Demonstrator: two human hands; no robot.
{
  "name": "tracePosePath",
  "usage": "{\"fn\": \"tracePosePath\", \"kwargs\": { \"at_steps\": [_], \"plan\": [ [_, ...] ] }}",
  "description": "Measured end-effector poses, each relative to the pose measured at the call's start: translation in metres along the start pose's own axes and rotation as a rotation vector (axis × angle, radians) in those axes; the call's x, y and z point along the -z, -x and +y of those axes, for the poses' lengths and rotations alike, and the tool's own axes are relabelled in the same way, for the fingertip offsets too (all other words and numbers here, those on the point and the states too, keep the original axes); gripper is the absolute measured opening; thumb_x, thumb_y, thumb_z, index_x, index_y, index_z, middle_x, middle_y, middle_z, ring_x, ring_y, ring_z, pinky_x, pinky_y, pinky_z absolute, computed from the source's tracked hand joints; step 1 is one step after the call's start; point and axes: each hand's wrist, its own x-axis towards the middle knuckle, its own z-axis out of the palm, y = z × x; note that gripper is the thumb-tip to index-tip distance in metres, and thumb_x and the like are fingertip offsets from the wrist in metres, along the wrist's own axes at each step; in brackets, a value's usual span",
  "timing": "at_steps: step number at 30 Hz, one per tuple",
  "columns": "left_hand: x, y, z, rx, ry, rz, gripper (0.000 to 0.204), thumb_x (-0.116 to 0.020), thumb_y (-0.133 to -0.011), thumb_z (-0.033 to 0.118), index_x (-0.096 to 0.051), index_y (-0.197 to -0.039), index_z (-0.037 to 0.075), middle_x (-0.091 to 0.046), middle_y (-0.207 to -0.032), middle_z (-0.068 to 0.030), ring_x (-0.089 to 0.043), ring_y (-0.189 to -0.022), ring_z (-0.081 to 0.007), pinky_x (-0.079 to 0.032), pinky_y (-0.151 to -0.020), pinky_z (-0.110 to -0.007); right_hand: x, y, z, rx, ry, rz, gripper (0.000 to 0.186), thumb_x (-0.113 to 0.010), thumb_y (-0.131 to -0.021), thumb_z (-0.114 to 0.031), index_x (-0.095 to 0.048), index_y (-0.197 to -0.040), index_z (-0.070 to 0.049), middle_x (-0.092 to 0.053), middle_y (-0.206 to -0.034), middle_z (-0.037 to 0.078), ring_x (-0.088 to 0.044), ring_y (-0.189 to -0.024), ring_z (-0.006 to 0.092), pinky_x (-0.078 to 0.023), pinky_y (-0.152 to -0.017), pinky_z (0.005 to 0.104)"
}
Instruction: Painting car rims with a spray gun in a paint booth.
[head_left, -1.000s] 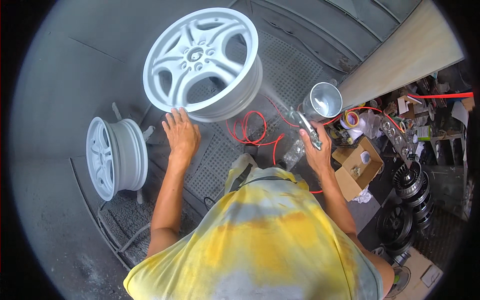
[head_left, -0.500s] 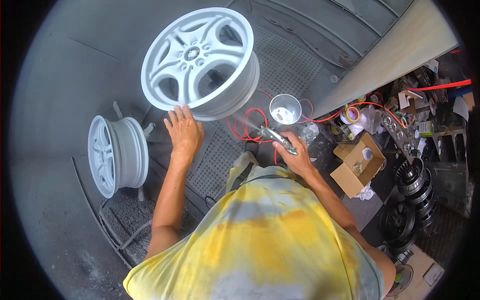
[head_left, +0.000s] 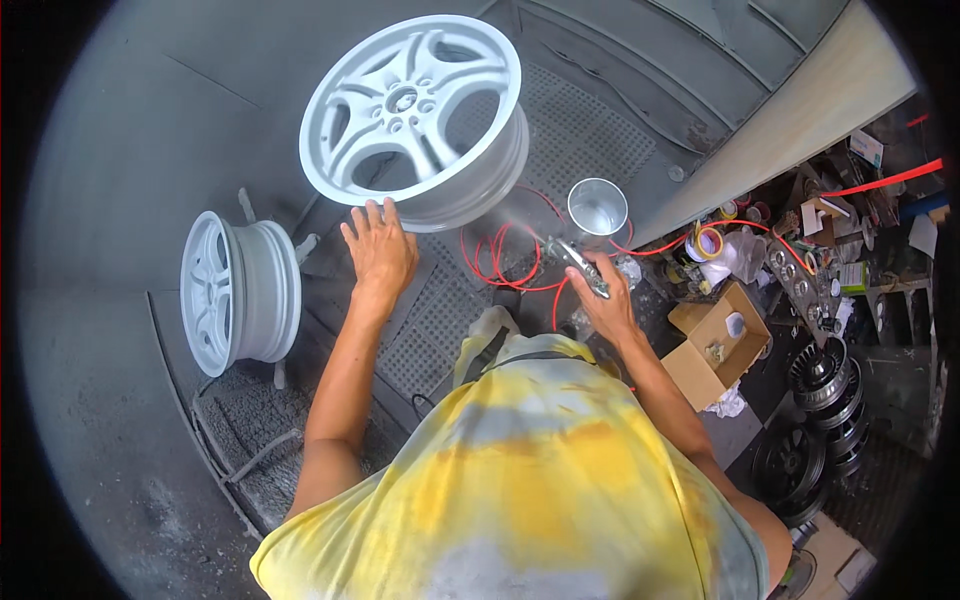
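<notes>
A white-coated five-spoke wheel rim (head_left: 430,180) stands raised and tilted in front of me. My left hand (head_left: 382,250) has its fingers stretched out, with the tips at the wheel's lower edge. In my right hand (head_left: 605,300) is a metal spray gun (head_left: 577,265), pointing up and left at the wheel's lower side. A faint mist hangs before its nozzle. An open silver cup (head_left: 597,207) with pale liquid inside sits just beyond the gun and seems attached to it. The trigger is hidden.
Another white wheel (head_left: 265,290) stands on its side at left, on a support. A red hose (head_left: 490,262) coils over the perforated floor mat (head_left: 425,340). To the right are a cardboard box (head_left: 700,365), tape rolls (head_left: 708,243), cluttered shelves and stacked dark wheels (head_left: 795,465).
The raised wheel has turned, its spokes now at a different angle. Gun and cup have shifted up and right. My left hand remains at the wheel's lower edge.
</notes>
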Motion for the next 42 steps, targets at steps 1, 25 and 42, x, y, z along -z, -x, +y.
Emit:
{"fn": "tracePosePath", "kwargs": {
  "at_steps": [1,25,42],
  "plan": [
    [0.0,-0.001,-0.001,-0.003,0.0,-0.007,0.059,-0.053,-0.084,0.021,-0.038,-0.136,-0.002,-0.039,-0.138,-0.024,-0.036,-0.129,-0.0436,-0.028,-0.105,-0.059,0.0,0.0,0.001,0.0,0.007,0.011,0.032,-0.067,-0.086,-0.024,-0.058,-0.106,0.0,-0.064,-0.085,0.014,-0.062,-0.075,0.0208,-0.048,-0.068,0.033],
    [-0.001,-0.089,-0.041,0.05,0.234,-0.105,0.035,-0.048,-0.085,0.022,-0.065,-0.107,0.001,-0.064,-0.106,-0.0184,-0.056,-0.104,-0.0377,-0.041,-0.09,-0.053,0.04,-0.016,-0.037,-0.045,0.198,0.188,0.033,-0.066,-0.087,-0.025,-0.057,-0.107,0.0,-0.065,-0.093,0.019,-0.063,-0.082,0.0283,-0.048,-0.074,0.036],
    [-0.045,-0.221,-0.153,-0.042,0.029,0.077,0.022,-0.053,-0.079,0.011,-0.07,-0.089,0.002,-0.068,-0.095,-0.0171,-0.055,-0.107,-0.0306,-0.039,-0.089,-0.047,0.061,-0.064,-0.157,-0.098,0.245,0.314,0.027,-0.055,-0.095,-0.025,-0.058,-0.108,-0.001,-0.055,-0.076,0.0,-0.05,-0.068,0.0076,-0.041,-0.06,0.0241]
  ]
}}
